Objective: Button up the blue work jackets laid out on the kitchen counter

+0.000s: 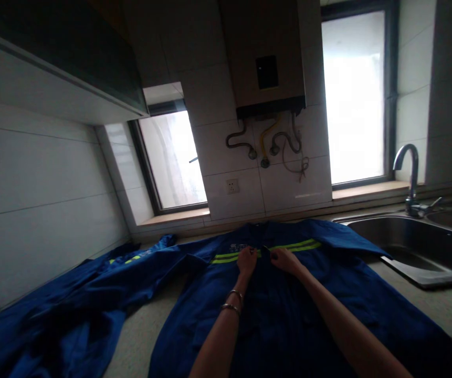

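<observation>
A blue work jacket (281, 310) lies spread front side up on the counter, its collar toward the wall. Yellow-green stripes cross its chest, with pale lettering above the left one. My left hand (246, 261) is closed in a pinch at the middle of the chest, on the jacket's front by the stripe. Just to its right, my right hand (285, 261) is closed too, with a small dark pointed thing (265, 249) at its fingertips, too dim to name. Both wrists rest low over the cloth.
More blue clothing (103, 289) with the same stripes is heaped on the left of the counter (147, 325). On the right, a steel sink (399, 241) with a tap (412, 173) borders the jacket's sleeve. A wall-mounted heater (265, 58) with hoses hangs above.
</observation>
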Action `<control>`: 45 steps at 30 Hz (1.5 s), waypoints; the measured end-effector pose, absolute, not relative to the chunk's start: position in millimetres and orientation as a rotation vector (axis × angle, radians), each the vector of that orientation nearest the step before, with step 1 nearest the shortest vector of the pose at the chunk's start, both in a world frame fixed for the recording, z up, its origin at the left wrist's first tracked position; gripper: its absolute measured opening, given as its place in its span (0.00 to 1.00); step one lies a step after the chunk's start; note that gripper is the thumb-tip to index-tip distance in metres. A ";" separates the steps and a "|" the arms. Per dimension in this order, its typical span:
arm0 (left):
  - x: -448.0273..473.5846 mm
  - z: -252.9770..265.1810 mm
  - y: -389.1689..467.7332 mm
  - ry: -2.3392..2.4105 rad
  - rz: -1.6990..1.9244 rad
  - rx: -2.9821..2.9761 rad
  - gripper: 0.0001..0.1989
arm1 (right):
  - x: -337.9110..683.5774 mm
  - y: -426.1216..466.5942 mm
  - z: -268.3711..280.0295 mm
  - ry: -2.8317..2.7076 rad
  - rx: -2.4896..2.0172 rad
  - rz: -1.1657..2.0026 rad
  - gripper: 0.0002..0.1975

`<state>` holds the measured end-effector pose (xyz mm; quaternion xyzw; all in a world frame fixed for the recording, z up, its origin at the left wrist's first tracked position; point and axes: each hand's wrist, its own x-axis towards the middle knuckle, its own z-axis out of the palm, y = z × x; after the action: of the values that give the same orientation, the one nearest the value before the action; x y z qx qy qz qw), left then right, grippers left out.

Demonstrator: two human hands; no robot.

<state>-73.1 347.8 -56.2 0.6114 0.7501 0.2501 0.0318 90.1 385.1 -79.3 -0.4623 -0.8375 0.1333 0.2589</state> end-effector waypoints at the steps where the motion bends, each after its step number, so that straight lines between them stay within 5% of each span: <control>1: -72.1 -58.1 355.4 2.292 0.774 1.892 0.18 | 84.2 381.9 -78.4 -2.261 -1.298 0.299 0.09; 10: -80.7 -72.3 394.9 2.058 0.760 1.881 0.15 | 61.4 385.7 -71.8 -2.352 -1.432 -0.118 0.14; 26: -71.0 -78.3 392.4 2.179 0.759 1.964 0.14 | 62.0 405.9 -65.5 -2.502 -1.384 -0.232 0.16; 45: -69.3 -85.0 409.4 1.917 1.195 1.986 0.11 | 65.7 404.4 -66.7 -2.408 -1.374 -0.173 0.15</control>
<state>-69.3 409.4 -85.0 0.6587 0.6360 0.3964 0.0668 65.7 404.4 -66.7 -0.4864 -0.8526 -0.0613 0.1807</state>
